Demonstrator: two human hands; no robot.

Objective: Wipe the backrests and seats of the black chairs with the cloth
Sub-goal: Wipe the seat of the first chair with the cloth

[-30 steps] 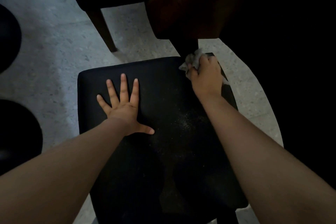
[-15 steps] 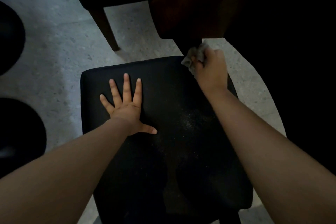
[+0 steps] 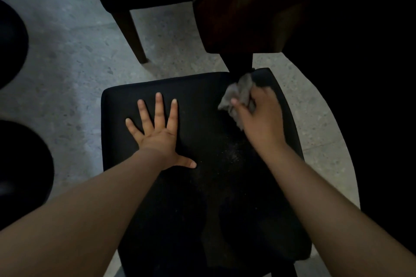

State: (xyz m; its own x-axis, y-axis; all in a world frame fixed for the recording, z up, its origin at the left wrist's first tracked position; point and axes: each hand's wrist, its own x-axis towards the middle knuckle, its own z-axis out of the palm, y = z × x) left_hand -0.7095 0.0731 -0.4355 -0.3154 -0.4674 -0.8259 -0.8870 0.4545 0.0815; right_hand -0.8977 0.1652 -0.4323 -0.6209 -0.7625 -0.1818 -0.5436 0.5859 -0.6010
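1. Your left hand (image 3: 157,136) lies flat at frame centre, fingers spread wide, on the black seat (image 3: 202,186).
2. Your right hand (image 3: 261,114) grips the grey cloth (image 3: 238,94) at the seat's upper-right corner, below the brown backrest (image 3: 247,7).

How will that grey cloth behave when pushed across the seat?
Probably floppy: the cloth is bunched in folds in the right hand. Likely light, since one hand holds it easily. It may drag and bunch further on the matte seat.
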